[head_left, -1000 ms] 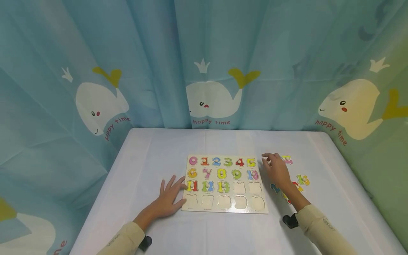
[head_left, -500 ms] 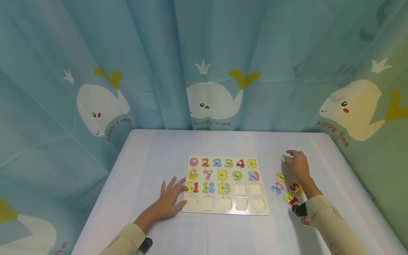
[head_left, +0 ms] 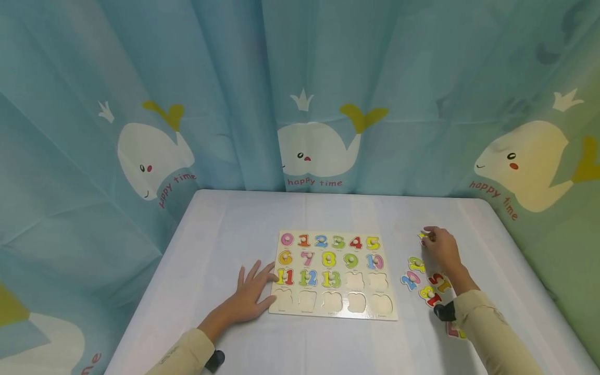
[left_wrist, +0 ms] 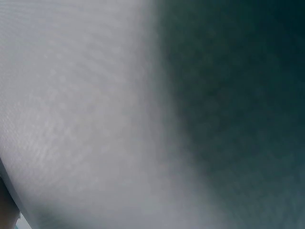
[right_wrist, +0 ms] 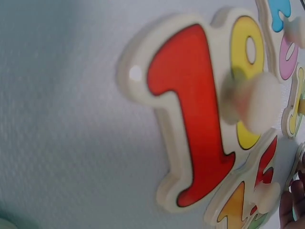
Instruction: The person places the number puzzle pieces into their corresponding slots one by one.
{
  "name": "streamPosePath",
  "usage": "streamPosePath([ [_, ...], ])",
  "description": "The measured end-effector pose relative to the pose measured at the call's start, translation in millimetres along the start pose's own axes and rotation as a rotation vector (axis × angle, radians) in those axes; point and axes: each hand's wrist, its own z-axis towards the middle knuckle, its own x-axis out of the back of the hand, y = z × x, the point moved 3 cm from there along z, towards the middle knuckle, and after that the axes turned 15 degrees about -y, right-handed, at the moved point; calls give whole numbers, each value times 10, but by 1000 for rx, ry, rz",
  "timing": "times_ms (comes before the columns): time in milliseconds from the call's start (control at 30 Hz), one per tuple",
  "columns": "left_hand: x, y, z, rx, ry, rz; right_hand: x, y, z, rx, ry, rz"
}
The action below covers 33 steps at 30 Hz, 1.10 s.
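Note:
A wooden number puzzle board (head_left: pixel 300 314) lies flat on the white table, with knobbed pieces 0 through 13 seated and several bare recesses in its lower rows. My left hand (head_left: pixel 248 294) rests with fingers spread at the board's left edge, fingertips and thumb touching it. To the right of the board, my right hand (head_left: pixel 444 250) pinches the knob of a puzzle piece (head_left: pixel 423 236) with yellow showing; the fingers hide most of it. Below that hand lie loose number pieces, among them an 18 piece (right_wrist: pixel 198 114), a 20 piece (head_left: pixel 410 280) and a 15 piece (head_left: pixel 439 283).
A green-and-yellow piece (head_left: pixel 416 264) lies near the 20 piece, and another piece (head_left: pixel 454 329) is partly under the right forearm. A blue curtain (head_left: pixel 225 104) with whale prints hangs behind the table (head_left: pixel 244 219). Mostly blurred pale and dark surfaces fill the left wrist view.
My right hand moved from beside the board's upper right corner rightward to the far loose piece, and its fingers closed on the knob. My left hand stayed at the board's edge.

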Motion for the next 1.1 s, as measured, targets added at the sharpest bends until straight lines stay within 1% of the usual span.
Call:
streamPosePath([
  [133,3,-2,4,8,4,12,5,-3,2,5,-15,-13],
  [333,4,-6,11,14,6,14,19,5,-3,34,-9,-31],
  [567,-7,-10,12,16,0,16,-41,24,-22,83,-10,-29],
  [867,-17,-12,16,17,6,21,-76,-111,-7,89,5,-26],
  [1100,-12,-11,13,18,6,24,-99,-279,-32,147,-16,-18],
])
